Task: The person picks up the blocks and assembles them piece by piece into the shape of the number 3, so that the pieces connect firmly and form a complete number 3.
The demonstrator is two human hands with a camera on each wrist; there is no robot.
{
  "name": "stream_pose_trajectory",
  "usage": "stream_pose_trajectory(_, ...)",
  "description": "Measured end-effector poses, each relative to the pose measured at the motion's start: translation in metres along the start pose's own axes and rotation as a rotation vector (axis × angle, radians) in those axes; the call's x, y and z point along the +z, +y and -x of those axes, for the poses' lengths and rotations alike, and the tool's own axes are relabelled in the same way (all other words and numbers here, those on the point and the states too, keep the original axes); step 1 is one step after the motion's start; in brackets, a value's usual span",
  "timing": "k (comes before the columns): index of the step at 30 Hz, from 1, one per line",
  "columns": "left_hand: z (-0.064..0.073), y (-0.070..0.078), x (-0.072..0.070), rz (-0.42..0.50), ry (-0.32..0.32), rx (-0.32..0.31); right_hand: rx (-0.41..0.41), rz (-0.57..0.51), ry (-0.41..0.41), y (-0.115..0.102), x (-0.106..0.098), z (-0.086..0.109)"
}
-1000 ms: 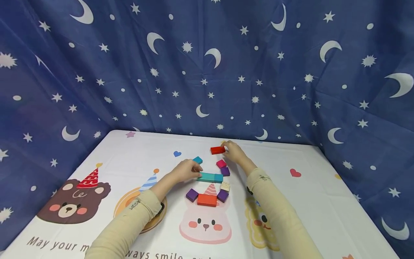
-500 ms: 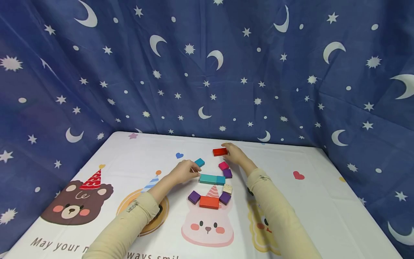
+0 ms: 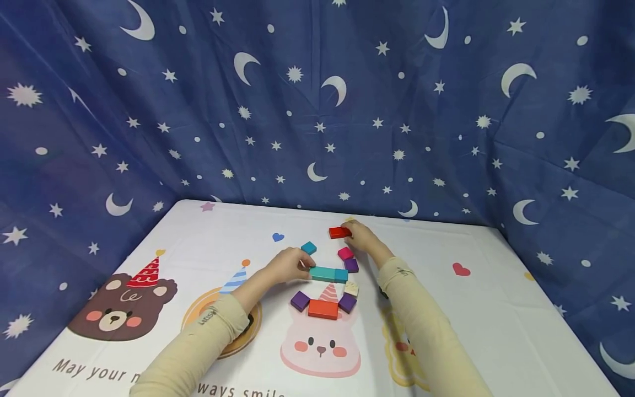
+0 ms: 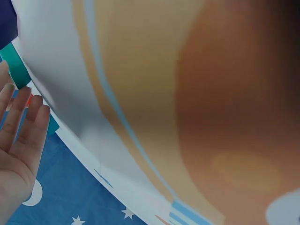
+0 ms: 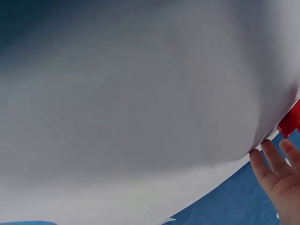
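In the head view my left hand point(image 3: 291, 264) is at the left end of a long teal block point(image 3: 322, 274), with thumb and index finger about that end. The left wrist view shows the teal block point(image 4: 18, 68) beside the fingertips, the other fingers held straight. Farther back, my right hand point(image 3: 363, 236) pinches the right end of a red block point(image 3: 338, 232). Its thumb is out of sight in the right wrist view, where the red block point(image 5: 290, 121) shows by the fingers. A small blue block point(image 3: 342, 275) adjoins the teal one on the right.
An orange-red block point(image 3: 323, 309) lies nearest, between purple blocks point(image 3: 300, 301). A cream block point(image 3: 351, 289), a pink block point(image 3: 345, 253) and another purple block point(image 3: 351, 266) run up the right side. A blue block point(image 3: 308, 247) lies behind my left hand. A starry curtain point(image 3: 317, 110) stands behind the table.
My left fingers drew slightly off the teal block and are back at its end. The right fingers shifted on the red block's end. The blocks keep their layout as the head view shifts slightly.
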State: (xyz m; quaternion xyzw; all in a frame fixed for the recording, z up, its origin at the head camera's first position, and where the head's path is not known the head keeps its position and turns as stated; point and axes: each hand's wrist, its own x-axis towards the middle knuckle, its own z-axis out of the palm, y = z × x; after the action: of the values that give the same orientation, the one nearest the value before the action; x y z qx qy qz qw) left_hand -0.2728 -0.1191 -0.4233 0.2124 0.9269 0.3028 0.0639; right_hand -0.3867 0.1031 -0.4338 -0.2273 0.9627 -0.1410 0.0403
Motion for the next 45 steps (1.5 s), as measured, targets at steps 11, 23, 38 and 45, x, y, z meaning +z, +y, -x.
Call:
stream_pose_trajectory(11, -0.004, 0.004, 0.004, -0.068, 0.012, -0.035, 0.015, -0.001, 0.047, -0.005, 0.002, -0.002)
stream_pose_trajectory(23, -0.011, 0.006, -0.002, -0.038, -0.008, -0.052, 0.043, 0.004, 0.081, -0.003, 0.003, -0.002)
stream_pose_trajectory(38, -0.036, 0.005, 0.004, -0.178, 0.263, -0.129, 0.051, 0.015, 0.13, -0.01, -0.008, 0.005)
stream_pose_trajectory(45, -0.042, -0.001, 0.001, -0.194, 0.248, -0.168, 0.07, 0.057, 0.01, -0.009, -0.014, 0.01)
